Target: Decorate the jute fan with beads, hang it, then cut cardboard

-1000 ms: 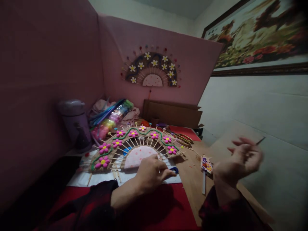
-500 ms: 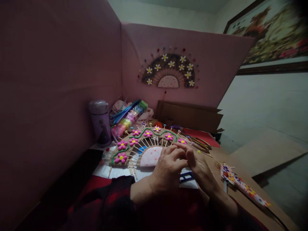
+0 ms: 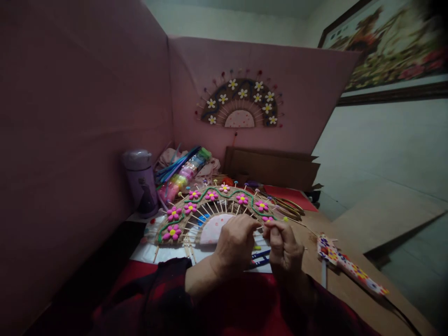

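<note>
In front of a fan-shaped twine craft [image 3: 229,198], my left hand [image 3: 234,245] is closed, fingertips bent together near the pale dotted half-circle [image 3: 213,229]. My right hand [image 3: 286,247] pinches thumb against fingers by the fan's right end; what either hand holds is too small or hidden. Pink clay flowers [image 3: 174,213] with yellow centres and a wavy green strand [image 3: 248,197] decorate the fan, and thin sticks with coloured tips ring its edge. Below the hands lie a dark blue plastic tool [image 3: 259,262] and a small yellow piece [image 3: 257,248] on a white sheet [image 3: 143,249].
A purple bottle [image 3: 140,186] stands left, beside a packet of coloured clay [image 3: 187,173]. Scissors [image 3: 290,208] and red paper [image 3: 278,197] lie behind; a flower-patterned glue gun [image 3: 345,262] with cord rests right. Cardboard [image 3: 271,167] leans under a similar fan [image 3: 240,120] on the pink panel.
My hands, pressed together before, have come slightly apart. The fingers of both have curled into pinches, baring a pink flower at the fan's right end and the small yellow piece.
</note>
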`<state>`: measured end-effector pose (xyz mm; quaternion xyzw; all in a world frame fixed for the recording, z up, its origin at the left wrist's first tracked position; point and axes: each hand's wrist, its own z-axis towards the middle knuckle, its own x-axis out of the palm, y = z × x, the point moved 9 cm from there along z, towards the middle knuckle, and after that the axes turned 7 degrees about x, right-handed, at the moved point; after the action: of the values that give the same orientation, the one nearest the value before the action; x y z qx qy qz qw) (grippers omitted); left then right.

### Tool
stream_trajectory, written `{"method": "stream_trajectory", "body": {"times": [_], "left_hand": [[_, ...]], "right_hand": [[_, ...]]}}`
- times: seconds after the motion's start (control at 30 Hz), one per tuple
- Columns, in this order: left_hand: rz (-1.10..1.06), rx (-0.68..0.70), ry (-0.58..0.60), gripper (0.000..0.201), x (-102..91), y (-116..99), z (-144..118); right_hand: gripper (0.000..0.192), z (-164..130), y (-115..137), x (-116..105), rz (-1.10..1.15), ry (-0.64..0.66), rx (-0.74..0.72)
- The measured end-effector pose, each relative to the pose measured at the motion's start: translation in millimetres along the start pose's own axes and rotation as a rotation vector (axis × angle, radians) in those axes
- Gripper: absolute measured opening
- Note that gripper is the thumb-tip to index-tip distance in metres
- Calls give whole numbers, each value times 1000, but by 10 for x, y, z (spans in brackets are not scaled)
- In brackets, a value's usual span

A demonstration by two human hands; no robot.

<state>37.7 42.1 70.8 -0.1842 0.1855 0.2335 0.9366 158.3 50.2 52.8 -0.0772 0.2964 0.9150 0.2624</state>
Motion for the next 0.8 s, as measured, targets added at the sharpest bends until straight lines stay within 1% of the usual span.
{"method": "stream_trajectory", "body": {"times": [0.07, 0.17, 0.23, 0.3, 0.43, 0.5, 0.57, 0.63, 0.73, 0.8], "left_hand": [[-34, -4, -5, 20, -6, 15, 10], [-66, -100, 18, 15, -5, 104, 6], [-91, -171, 24, 14, -15, 153, -10], [-121, -193, 23, 15, -30, 149, -19], [-184, -148, 32, 15, -37, 82, -13], [-170, -175, 50, 16, -13, 113, -22], [-123, -234, 64, 12, 17, 184, -47], [-74, -274, 53, 12, 24, 239, -73], [-46, -284, 25, 17, 10, 264, -78], [-54, -316, 43, 13, 2, 302, -48]], "right_hand": [[16, -1, 13, 10, 21, 4, 4], [16, 14, -23, 11, 61, -3, 75], [19, 16, -53, 12, 67, -8, 130], [25, 13, -54, 22, 37, -3, 143], [29, 2, -1, 79, -29, 26, 50], [32, -4, 23, 99, -19, 30, -2], [34, -5, 36, 112, 5, 36, -24], [30, 0, 50, 112, 30, 38, -20], [20, -4, 106, 69, 83, 2, -29], [11, -23, 121, 45, 120, -24, -19]]}}
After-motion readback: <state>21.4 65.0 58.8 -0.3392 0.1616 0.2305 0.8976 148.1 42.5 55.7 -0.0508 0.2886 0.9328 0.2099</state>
